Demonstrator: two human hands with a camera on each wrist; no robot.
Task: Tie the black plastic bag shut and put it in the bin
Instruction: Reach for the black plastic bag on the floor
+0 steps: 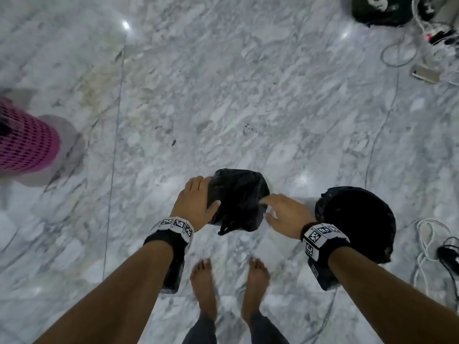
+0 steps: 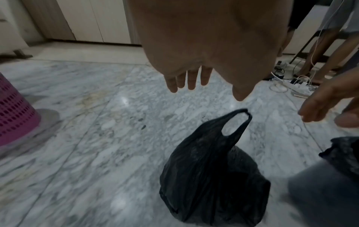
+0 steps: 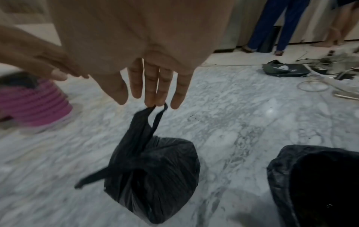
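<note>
Marble floor [image 1: 223,95]: one black bag [image 1: 238,199], one bin [image 1: 360,219]; both hands [image 1: 196,202] [image 1: 285,214] spread.

Bare marble floor [image 1: 223,95] lies wide ahead and left of the bag [image 1: 238,199] — the bin [image 1: 360,219] stands just right, a pink basket [image 1: 24,142] far left, cables [image 1: 427,242] far right.

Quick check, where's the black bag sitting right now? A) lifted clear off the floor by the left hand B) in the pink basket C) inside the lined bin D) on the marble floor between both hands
D: the black bag rests on the floor with the left hand and right hand open on either side of it; the bin stands apart to its right.
</note>
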